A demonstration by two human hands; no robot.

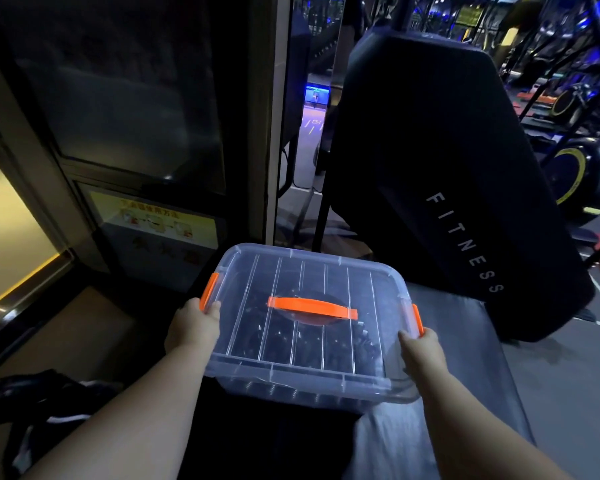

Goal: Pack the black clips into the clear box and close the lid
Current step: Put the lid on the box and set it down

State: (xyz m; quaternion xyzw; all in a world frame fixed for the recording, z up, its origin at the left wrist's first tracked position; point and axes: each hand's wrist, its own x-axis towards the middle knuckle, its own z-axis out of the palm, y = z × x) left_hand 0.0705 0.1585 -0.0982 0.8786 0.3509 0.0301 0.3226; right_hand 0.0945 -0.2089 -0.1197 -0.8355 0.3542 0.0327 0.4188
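Observation:
The clear box (pixel 243 382) sits in front of me with its ribbed clear lid (pixel 361 289) lying on top. An orange handle (pixel 312 306) runs across the lid's middle. Black clips (pixel 361 344) show dimly through the plastic inside. My left hand (pixel 194 323) grips the box's left side, thumb on the orange left latch (pixel 210 289). At the right side, my right hand (pixel 421 348) holds the box just below the orange right latch (pixel 418 318).
A large black machine panel marked FITNESS (pixel 465 237) stands close behind and right of the box. A dark glass cabinet (pixel 136 133) with a yellow sticker is at the left. Dark cloth (pixel 49 403) lies at lower left. Grey surface (pixel 551 375) extends right.

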